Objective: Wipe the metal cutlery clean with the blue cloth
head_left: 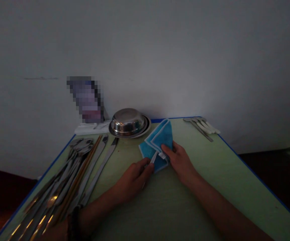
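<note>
The left hand (134, 174) is closed, thumb against fingers, around a slim utensil (154, 157); the right hand (181, 160) pinches a folded blue cloth (162, 135), thumb on its near face and fingers behind. Both are above the middle of the green table (235, 187), well in from its left and right edges. The utensil's pale end lies against the cloth; fingers hide much of the rest, so I cannot tell whether it is a spoon, fork or knife.

The utensil looks light and stiff, probably smooth metal that could slip or turn under a loose grip. A firm pinch partway along its length, as here, should steady it and leave the far end free. The cloth seems soft, light and absorbent, with white edging; it should bend easily and give good friction, best taken by a folded layer. Neither looks fragile.

Along the table's left edge lie metal spoons (84, 144), chopsticks (90, 157) and flat table knives (102, 167). An upturned steel bowl (128, 121) rests near the far edge; more cutlery (204, 127) lies by the far right corner.
</note>
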The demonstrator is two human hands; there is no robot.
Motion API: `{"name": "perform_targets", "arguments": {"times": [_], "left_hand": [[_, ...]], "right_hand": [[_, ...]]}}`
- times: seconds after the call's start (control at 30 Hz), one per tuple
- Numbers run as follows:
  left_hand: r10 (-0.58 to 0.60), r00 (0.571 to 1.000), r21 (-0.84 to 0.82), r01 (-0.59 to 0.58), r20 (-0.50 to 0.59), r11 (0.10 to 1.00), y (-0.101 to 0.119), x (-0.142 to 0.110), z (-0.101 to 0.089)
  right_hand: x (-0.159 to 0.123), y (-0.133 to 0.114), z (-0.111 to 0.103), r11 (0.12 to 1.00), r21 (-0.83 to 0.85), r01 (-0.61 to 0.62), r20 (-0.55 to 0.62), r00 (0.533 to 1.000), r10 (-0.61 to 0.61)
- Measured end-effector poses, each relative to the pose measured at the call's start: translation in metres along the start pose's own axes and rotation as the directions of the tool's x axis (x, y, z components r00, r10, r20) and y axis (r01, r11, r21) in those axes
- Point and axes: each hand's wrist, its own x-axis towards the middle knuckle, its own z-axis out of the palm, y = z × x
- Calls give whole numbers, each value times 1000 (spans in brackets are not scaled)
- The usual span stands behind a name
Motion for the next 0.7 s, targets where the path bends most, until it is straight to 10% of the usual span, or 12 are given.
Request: {"name": "perform_targets", "arguments": {"times": [0.27, 0.7], "left_hand": [[100, 991, 152, -113, 93, 982, 0, -4, 2], [67, 997, 4, -67, 31, 998, -2, -3, 2]], "right_hand": [[2, -11, -7, 926, 285, -249, 190, 961, 200], [8, 0, 0, 937, 347, -45, -232, 964, 132]]}}
